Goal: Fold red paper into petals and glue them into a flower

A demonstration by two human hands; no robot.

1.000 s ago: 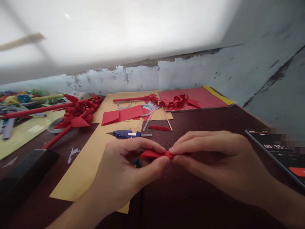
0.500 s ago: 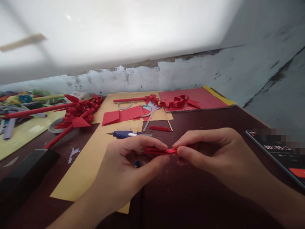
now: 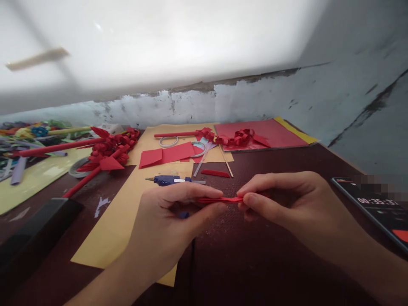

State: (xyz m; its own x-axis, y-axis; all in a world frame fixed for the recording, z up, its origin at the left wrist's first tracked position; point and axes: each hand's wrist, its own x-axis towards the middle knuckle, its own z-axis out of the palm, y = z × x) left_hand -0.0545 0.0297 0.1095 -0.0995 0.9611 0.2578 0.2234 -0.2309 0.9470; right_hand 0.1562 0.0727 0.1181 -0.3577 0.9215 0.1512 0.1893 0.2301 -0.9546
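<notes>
Red paper strip (image 3: 219,199) pinched between my two hands at frame centre.

My left hand (image 3: 168,221) and right hand (image 3: 287,204) each grip one end, just above the dark brown bench (image 3: 255,263). Behind it I see a blue glue gun (image 3: 168,180) on tan paper (image 3: 127,221), a phone (image 3: 376,204) at right, and a peeling pale wall (image 3: 242,97) in the upper frame.

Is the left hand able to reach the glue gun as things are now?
Probably yes: the glue gun lies just beyond the left hand, nothing between, but the hand pinches the red strip.
</notes>
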